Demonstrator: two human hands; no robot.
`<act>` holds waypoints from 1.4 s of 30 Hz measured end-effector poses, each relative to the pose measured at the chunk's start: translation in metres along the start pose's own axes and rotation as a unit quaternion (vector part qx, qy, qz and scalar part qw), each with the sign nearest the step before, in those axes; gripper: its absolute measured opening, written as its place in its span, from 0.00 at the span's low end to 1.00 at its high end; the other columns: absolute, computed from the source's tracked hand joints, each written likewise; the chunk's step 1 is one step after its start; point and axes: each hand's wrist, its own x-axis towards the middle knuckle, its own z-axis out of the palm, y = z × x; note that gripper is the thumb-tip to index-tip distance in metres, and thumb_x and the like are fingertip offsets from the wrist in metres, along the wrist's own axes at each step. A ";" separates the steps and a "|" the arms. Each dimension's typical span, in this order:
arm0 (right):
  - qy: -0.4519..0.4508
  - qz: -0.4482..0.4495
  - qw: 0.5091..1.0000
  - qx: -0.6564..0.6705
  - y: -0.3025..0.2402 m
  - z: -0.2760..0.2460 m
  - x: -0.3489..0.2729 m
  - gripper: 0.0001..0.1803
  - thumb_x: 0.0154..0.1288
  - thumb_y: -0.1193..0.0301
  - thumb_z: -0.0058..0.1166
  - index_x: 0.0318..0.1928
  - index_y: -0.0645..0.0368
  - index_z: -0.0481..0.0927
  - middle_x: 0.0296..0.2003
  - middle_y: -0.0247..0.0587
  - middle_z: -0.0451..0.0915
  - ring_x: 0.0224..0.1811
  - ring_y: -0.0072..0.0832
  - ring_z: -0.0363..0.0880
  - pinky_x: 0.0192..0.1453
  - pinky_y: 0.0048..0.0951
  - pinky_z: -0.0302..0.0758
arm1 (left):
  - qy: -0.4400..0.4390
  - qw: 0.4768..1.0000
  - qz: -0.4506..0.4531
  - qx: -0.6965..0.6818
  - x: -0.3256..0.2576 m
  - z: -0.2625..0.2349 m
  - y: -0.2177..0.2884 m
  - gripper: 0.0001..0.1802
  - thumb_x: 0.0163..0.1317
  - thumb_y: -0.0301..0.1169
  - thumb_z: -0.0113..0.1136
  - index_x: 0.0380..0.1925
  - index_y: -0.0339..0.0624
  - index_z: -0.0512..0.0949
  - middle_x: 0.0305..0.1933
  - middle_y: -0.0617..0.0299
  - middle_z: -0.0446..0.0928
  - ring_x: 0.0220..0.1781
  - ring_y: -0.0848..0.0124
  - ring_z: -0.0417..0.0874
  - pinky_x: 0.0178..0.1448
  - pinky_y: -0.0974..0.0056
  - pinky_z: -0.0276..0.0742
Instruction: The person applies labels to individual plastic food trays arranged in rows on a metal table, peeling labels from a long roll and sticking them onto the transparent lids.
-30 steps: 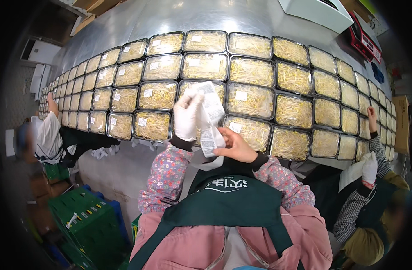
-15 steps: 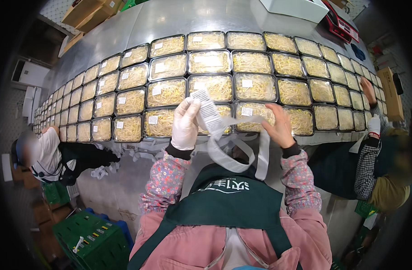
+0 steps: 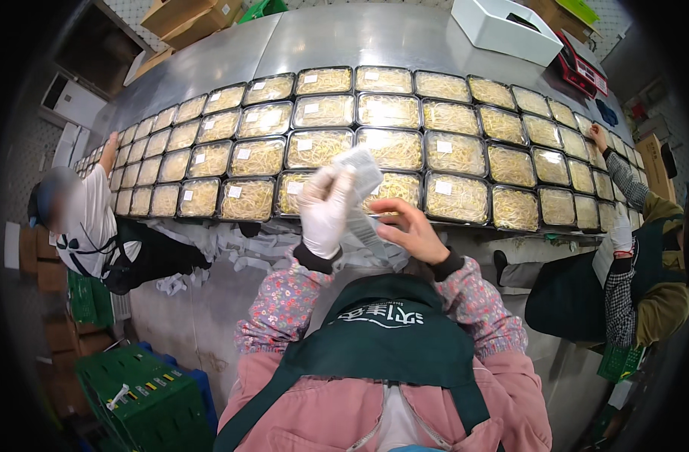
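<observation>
In front of my chest, my white-gloved left hand [image 3: 326, 211] is closed on a folded strip of white labels [image 3: 362, 169]. The strip's lower end hangs down between my hands. My bare right hand [image 3: 414, 230] is beside that hanging part, its fingers partly stretched towards it and apart; I see nothing held in them. Just beyond my hands, black trays of bean sprouts [image 3: 457, 197] under clear film stand in close rows. Many trays on the left and in the middle carry a small white label [image 3: 304, 145]; several on the right show none.
The trays cover the near part of a long metal table [image 3: 322, 38]. At its far right are a white foam box [image 3: 503, 30] and a red scale [image 3: 582, 71]. Co-workers stand left and right, reaching over trays. White backing strips [image 3: 246, 245] hang along the near edge. Green crates [image 3: 145, 399] stand lower left.
My right hand has moved left, close to my left hand. The long loop of label strip no longer spreads between them. The view has shifted, and the left co-worker's arm reaches farther over the trays.
</observation>
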 end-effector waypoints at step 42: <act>-0.321 0.069 0.904 -0.273 0.101 -0.004 -0.051 0.17 0.54 0.60 0.59 0.41 0.55 0.80 0.39 0.49 0.78 0.45 0.43 0.74 0.49 0.38 0.70 | 0.169 0.979 0.079 -0.076 0.121 -0.113 0.016 0.04 0.63 0.28 0.55 0.35 0.39 0.75 0.36 0.61 0.79 0.36 0.74 0.80 0.42 0.70 0.78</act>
